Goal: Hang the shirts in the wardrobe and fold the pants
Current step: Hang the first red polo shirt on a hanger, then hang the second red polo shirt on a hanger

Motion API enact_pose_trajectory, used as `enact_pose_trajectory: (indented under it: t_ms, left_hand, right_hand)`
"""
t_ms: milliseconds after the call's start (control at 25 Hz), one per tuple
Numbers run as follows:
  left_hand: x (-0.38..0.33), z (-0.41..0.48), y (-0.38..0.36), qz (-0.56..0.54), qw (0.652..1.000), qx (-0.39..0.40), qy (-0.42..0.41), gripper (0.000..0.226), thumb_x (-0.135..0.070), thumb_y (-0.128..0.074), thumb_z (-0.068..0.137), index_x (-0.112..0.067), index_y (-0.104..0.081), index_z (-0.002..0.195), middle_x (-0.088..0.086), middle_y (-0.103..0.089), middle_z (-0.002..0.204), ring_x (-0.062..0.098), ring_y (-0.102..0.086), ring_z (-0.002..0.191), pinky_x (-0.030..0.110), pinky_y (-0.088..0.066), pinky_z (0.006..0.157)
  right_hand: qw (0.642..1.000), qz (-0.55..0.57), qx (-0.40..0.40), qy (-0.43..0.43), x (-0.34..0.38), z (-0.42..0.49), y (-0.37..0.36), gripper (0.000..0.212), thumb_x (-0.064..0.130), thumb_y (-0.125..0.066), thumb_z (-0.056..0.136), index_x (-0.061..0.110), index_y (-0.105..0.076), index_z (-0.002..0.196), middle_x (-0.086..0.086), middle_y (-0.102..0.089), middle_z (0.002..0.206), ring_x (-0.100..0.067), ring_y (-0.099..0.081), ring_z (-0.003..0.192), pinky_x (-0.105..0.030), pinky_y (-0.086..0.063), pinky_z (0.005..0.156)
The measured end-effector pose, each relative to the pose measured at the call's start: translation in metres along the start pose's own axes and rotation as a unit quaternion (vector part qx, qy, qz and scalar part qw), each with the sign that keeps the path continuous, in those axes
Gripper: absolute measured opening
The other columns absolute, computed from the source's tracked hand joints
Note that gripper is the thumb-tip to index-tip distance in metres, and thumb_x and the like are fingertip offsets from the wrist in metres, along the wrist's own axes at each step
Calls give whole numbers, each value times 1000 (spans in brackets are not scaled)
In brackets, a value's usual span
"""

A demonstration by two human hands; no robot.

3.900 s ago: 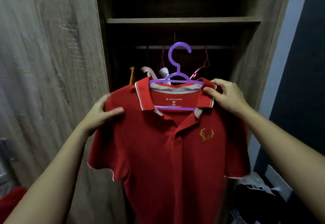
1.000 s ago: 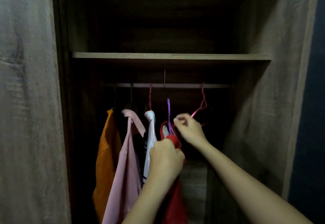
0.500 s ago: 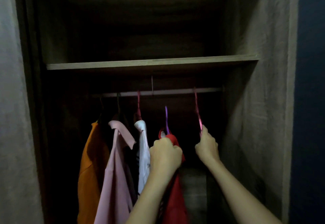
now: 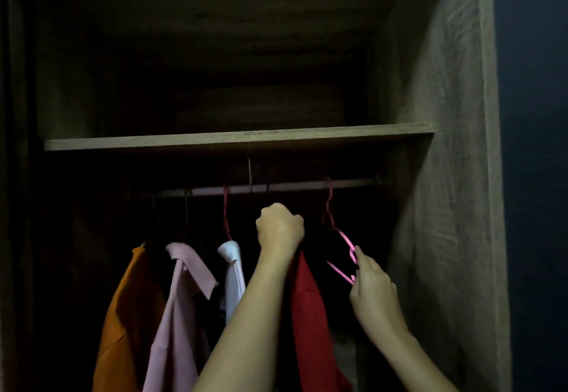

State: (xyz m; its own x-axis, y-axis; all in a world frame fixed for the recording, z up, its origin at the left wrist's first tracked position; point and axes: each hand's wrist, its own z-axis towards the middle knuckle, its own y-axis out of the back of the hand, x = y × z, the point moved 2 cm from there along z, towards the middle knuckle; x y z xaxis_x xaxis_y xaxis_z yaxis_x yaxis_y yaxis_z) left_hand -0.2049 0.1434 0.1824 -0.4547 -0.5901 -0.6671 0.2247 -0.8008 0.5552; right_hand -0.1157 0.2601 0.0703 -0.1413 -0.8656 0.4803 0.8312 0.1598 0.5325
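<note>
left hand (image 4: 279, 228) — bare | right hand (image 4: 372, 291) — bare | forearms (image 4: 246, 330) bare

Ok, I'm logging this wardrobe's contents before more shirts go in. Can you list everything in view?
wardrobe: one, grey-brown wood grain, open, fills the view
shelf: one, same wood, above the rail
rail: one, pale, under the shelf
orange shirt: one, orange, hanging leftmost
pink shirt: one, pale pink, next right
white shirt: one, white, next right
red shirt: one, red, right of the white one
pink hanger: one, pink, empty, hooked on the rail at the right
wall: one, dark blue, right of the wardrobe
left hand: grips the red shirt's top
right hand: fingers pinch the pink hanger's lower corner
</note>
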Motion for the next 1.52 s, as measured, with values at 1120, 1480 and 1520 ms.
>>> enact_pose_trajectory:
  t_ms: [1120,1480,1520]
  left_hand:
    - [293,-200,175,187,954,-207,110,26,-29,-51,86,-12,-64,70,12,-68,66,35,-65,72,34,-45,63]
    - [476,-383,363,363,858,-174,318,29,-21,-54,88,-6,-61,112,20,-66,108,39,-62,98,41,-47,80]
    - [492,-399,380,358,854,-178,332,34,-20,-54,89,-6,-58,119,19,-62,120,37,-58,110,40,-45,89]
  right_hand:
    - [919,219,170,279,210,-232,-136,53,21,-40,82,9,-46,133,-10,-49,139,-24,-40,133,-40,-33,110]
    - [821,276,340,366,394,-445,-169,55,24,-39,78,5,-53,127,-14,-54,134,-29,-49,127,-44,-32,105]
    - [814,278,351,370,408,-464,-173,55,25,-38,79,5,-52,128,-14,-53,135,-29,-48,128,-43,-29,106]
